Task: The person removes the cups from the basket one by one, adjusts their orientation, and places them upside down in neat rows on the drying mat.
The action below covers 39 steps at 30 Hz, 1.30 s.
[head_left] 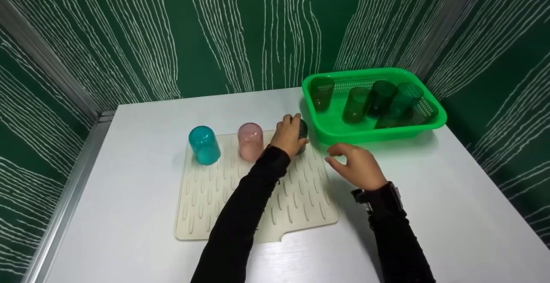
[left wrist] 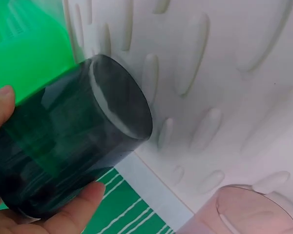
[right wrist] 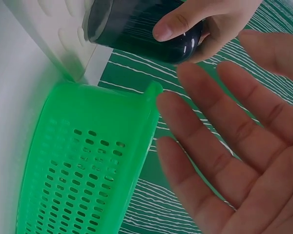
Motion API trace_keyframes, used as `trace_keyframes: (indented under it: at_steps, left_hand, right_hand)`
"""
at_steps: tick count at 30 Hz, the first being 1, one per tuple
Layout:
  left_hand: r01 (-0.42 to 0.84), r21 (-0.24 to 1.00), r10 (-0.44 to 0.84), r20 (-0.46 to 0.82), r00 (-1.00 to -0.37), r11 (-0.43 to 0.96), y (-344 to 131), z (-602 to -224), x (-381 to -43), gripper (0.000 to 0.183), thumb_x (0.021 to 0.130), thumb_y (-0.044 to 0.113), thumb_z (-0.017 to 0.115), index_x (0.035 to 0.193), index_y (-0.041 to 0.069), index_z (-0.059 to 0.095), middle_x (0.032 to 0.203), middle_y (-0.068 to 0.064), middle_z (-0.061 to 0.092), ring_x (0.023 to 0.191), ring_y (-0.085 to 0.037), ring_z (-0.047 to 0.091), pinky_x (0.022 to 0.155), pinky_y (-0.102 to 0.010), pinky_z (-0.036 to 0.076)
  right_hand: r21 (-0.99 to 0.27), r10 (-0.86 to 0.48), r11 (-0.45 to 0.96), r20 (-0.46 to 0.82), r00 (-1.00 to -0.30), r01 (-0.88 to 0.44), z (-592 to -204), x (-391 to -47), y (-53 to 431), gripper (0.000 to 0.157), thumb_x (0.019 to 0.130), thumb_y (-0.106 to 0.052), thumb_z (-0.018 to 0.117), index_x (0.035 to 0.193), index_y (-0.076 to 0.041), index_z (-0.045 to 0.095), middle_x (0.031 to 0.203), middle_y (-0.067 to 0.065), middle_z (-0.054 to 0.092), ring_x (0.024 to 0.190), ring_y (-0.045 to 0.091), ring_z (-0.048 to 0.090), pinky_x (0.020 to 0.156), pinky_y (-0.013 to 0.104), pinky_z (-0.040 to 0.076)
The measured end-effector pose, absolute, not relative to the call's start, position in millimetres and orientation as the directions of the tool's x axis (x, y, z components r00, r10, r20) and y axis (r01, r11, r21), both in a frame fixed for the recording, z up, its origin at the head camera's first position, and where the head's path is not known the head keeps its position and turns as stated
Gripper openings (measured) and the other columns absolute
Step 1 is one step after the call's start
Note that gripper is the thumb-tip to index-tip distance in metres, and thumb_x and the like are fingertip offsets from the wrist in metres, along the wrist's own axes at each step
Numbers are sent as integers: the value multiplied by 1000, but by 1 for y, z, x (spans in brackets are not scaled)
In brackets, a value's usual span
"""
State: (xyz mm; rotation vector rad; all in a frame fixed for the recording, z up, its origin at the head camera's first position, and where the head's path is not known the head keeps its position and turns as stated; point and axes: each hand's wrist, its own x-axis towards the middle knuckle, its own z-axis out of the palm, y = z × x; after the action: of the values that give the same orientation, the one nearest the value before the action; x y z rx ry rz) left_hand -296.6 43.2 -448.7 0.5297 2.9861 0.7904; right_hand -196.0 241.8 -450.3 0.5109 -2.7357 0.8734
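Note:
My left hand [head_left: 287, 136] grips a dark, see-through tumbler [left wrist: 71, 131] round its sides, thumb and fingers on opposite sides. Its mouth faces down at the far right part of a cream ridged drying mat [head_left: 234, 201]; whether the rim touches the mat I cannot tell. On the mat's far side a pink tumbler [head_left: 250, 142] and a blue tumbler [head_left: 204, 144] stand upside down, left of that hand. Just right of the mat, my right hand [head_left: 361, 167] holds nothing, its fingers loosely bent and apart in the right wrist view [right wrist: 244, 131].
At the back right of the white table [head_left: 129, 197] stands a green plastic basket [head_left: 369, 136] with perforated walls. Several dark tumblers are inside, among them a brownish tumbler [head_left: 355, 104]. Green walls [head_left: 292, 29] with white wavy lines enclose the table's back and sides.

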Motion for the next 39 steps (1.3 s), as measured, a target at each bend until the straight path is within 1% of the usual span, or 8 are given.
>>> trace_keyframes:
  at_steps: [7, 11, 15, 21, 25, 28, 34, 39]
  left_hand:
    - [290, 506, 298, 68, -952, 812, 47, -455, -298, 76, 105, 27, 72, 168, 9, 34, 163, -28, 39, 142, -47, 54, 115, -48, 51]
    - [280, 506, 293, 56, -954, 816, 49, -457, -298, 77, 105, 27, 72, 169, 10, 32, 164, -28, 38, 143, -47, 53, 114, -50, 52]
    - [272, 515, 281, 63, -958, 813, 49, -458, -297, 82, 104, 27, 74, 170, 11, 28, 168, -28, 33, 148, -48, 48, 114, -52, 52]
    - [298, 509, 268, 134, -954, 808, 45, -461, -291, 92, 100, 28, 79, 171, 11, 22, 173, -27, 24, 155, -50, 39, 114, -53, 52]
    - [322, 515, 264, 185, -947, 795, 42, -459, -282, 93, 101, 30, 78, 170, 6, 22, 173, -28, 25, 158, -49, 36, 119, -52, 48]
    - [337, 551, 261, 215, -941, 763, 40, -456, -272, 92, 102, 31, 76, 170, 2, 20, 173, -29, 23, 160, -48, 32, 123, -52, 44]
    - [360, 631, 274, 234, -933, 687, 29, -451, -251, 93, 104, 33, 73, 170, 1, 17, 175, -28, 19, 163, -45, 25, 128, -51, 38]
    - [403, 663, 292, 278, -915, 631, 5, -447, -231, 91, 104, 32, 73, 170, 0, 18, 174, -29, 20, 164, -48, 22, 131, -56, 30]
  right_hand:
    - [-494, -273, 759, 348, -897, -423, -452, -197, 241, 20, 100, -12, 75, 117, -2, 75, 112, 17, 79, 107, 37, 75, 96, 53, 58]
    - [-488, -280, 761, 349, -894, -428, -453, -197, 241, 20, 101, -13, 75, 118, -3, 75, 113, 17, 79, 107, 37, 75, 96, 52, 58]
    - [-490, -281, 763, 336, -899, -422, -454, -197, 241, 21, 101, -14, 74, 119, -3, 75, 113, 17, 79, 108, 37, 75, 97, 52, 58]
    - [-497, -278, 766, 316, -907, -408, -454, -198, 241, 21, 100, -14, 75, 118, -2, 75, 113, 17, 79, 108, 37, 75, 97, 54, 58]
    - [-490, -283, 770, 313, -907, -409, -454, -199, 241, 21, 100, -13, 76, 117, -2, 75, 112, 17, 79, 107, 38, 75, 97, 54, 58]
    - [-488, -284, 771, 313, -906, -410, -454, -198, 241, 21, 100, -13, 75, 117, -2, 75, 112, 17, 79, 107, 38, 75, 96, 54, 58]
    - [-485, -301, 764, 313, -901, -425, -456, -200, 238, 19, 100, -11, 75, 115, 0, 75, 111, 19, 79, 105, 39, 75, 95, 55, 59]
    - [-473, -313, 763, 324, -893, -440, -458, -201, 236, 18, 99, -12, 75, 113, -1, 76, 110, 19, 79, 104, 38, 76, 93, 55, 59]
